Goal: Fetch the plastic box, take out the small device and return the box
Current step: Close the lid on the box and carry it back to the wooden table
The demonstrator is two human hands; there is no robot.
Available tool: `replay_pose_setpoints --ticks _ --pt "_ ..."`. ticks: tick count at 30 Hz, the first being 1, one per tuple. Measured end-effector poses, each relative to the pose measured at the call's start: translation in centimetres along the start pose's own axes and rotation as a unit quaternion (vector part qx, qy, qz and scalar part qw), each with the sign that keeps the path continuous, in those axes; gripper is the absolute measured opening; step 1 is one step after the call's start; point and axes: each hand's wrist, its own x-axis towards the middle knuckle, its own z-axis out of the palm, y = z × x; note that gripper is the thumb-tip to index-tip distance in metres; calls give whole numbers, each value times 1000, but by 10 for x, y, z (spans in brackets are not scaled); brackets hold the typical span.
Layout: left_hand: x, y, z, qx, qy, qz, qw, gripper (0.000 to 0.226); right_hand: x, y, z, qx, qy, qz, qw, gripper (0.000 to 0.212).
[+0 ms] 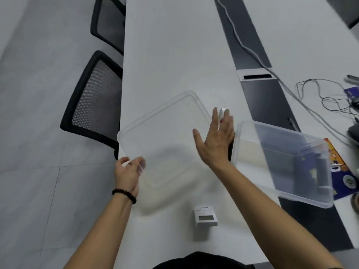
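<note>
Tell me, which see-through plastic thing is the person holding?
The flat lid. The left hand grips its near corner and the right hand is at its other edge. The deep box sits open to the right, unheld.

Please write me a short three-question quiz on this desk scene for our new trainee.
1. True or false: the lid is on the plastic box.
2. Which hand grips the lid's corner? A) left B) right
3. Fill in: the small device lies on the ____, outside the box.

Key
1. False: the lid is held apart, to the left of the open box.
2. A: the left hand pinches the corner; the right hand is spread open near the lid's right edge.
3. table.
</note>
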Motion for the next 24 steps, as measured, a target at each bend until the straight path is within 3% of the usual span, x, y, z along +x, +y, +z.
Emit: replay_pose_setpoints --ticks 2,5,10,13,17,21,24 --pt "-10 9 1 -23 -31 13 999 38 8 6 -25 4 -7 44 999 82" --pt "-25 16 19 -24 -69 31 997 39 3 31 -62 128 -25 78 988 65" --pt "-57 -1 87 115 -152 112 975 41 -32 100 -119 104 59 155 981 51" --pt "-75 -26 136 241 -219 147 934 51 -48 153 -150 62 95 219 969 50" --pt "-106 -58 194 363 -295 211 858 28 -64 224 -178 -2 87 285 954 48" --pt "-120 -84 229 458 -283 260 802 27 -70 265 -186 -39 61 325 943 37" --pt "-116 -99 239 514 -250 302 763 40 -68 278 -183 -15 54 310 949 34"
